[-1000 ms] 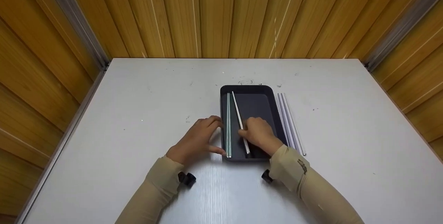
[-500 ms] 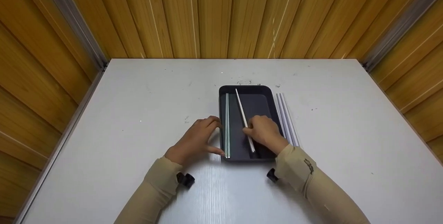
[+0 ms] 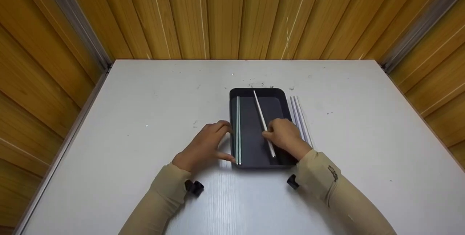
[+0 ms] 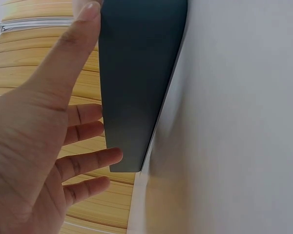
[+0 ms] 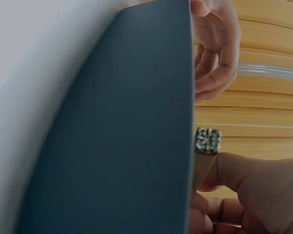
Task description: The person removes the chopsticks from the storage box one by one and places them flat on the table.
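A dark rectangular tray (image 3: 253, 151) lies on the white table. My right hand (image 3: 287, 135) pinches a pale, shiny chopstick (image 3: 259, 108) over the tray's middle. Its far tip overlaps the tray's back wall in the head view, and its square, patterned butt end (image 5: 208, 141) shows above the rim in the right wrist view. Along the tray's left side lie two teal chopsticks (image 3: 238, 129), parallel to the wall. My left hand (image 3: 207, 142) is at the left wall, thumb near the front left corner. Its fingers (image 4: 90, 160) spread loosely along that wall in the left wrist view.
Beside the tray's right wall, two purple chopsticks (image 3: 298, 117) and a whitish chopstick (image 3: 303, 117) lie on the table (image 3: 363, 137), their near ends hidden by the right arm. Wood-patterned panels (image 3: 225, 17) stand behind the table and at both sides.
My right hand has carried the pale chopstick rightward, from near the teal pair to the tray's middle. The left hand and the teal chopsticks have stayed in place.
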A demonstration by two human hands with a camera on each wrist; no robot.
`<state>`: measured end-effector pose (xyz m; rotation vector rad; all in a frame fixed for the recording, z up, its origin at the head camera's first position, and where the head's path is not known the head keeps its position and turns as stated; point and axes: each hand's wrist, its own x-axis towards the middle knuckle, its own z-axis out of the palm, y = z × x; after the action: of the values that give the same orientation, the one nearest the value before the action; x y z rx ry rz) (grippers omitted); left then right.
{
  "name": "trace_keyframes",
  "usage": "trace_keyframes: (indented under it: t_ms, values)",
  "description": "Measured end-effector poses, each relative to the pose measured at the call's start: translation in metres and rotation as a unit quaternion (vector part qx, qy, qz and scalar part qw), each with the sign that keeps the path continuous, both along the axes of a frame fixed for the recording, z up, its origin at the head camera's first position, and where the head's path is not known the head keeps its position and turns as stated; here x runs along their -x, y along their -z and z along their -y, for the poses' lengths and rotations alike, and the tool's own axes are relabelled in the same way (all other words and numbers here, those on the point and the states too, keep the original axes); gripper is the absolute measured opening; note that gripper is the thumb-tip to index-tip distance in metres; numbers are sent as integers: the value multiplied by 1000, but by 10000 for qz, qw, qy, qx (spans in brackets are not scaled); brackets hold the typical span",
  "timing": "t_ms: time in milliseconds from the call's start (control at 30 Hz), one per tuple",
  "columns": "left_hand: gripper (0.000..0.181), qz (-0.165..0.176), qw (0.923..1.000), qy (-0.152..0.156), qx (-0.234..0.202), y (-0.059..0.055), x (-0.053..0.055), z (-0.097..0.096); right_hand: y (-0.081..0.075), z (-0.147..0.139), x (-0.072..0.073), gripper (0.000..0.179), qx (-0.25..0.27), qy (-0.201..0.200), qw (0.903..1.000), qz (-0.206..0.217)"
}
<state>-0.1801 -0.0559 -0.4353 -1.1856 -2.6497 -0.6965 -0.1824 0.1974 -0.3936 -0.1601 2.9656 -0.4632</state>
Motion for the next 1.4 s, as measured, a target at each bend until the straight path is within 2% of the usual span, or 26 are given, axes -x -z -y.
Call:
trace_keyframes:
  t_ms: [333, 800, 1400]
  values:
    - [77, -27, 10000, -16, 62, 0, -2, 2, -3, -10, -2, 39, -56, -40, 9999, -128]
    - [76, -2, 9999, -90, 78, 0, -6, 3, -5, -22, -4, 37, -75, 61, 9999, -51]
    - [76, 200, 9997, -108, 66, -1, -10, 6, -11, -37, -9, 34, -99, 114, 9999, -54]
